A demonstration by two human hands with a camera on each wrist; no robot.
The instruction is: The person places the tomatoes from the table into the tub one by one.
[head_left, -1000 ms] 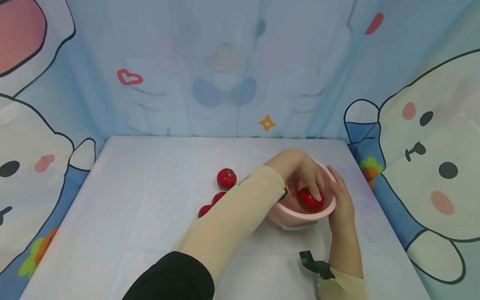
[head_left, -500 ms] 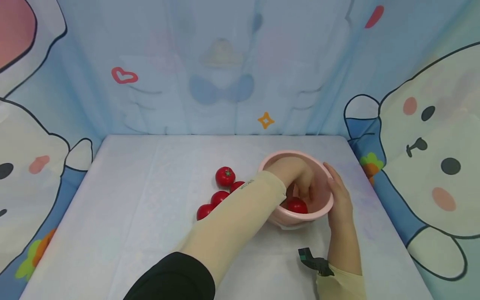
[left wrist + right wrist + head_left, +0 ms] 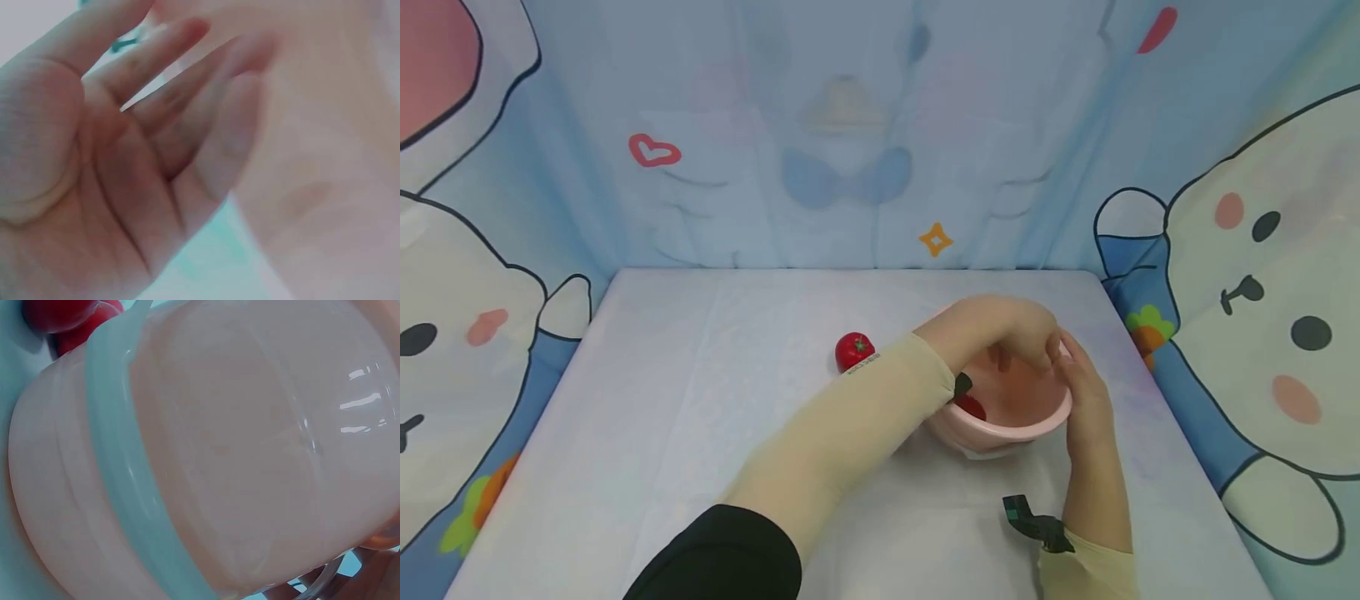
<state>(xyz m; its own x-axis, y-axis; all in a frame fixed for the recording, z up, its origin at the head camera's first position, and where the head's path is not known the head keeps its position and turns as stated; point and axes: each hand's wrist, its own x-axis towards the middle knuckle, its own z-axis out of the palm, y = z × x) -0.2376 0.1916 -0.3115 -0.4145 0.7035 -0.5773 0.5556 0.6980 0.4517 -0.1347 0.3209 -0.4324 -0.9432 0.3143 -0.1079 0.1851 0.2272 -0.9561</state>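
A glossy round red tomato [image 3: 972,408] lies, partly hidden, at the near left inside a smooth, round pink bowl [image 3: 1021,434]. The left hand [image 3: 1032,332], fingers loosely spread around nothing, has just moved off it towards the far right rim, so it seems released. The right hand [image 3: 1088,404] touches the bowl's right side (gripping or not, I cannot tell). Left, on the white-covered table [image 3: 685,400], sits another tomato [image 3: 854,350].

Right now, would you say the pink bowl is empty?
Not empty: the head view shows a red tomato inside the pink bowl.
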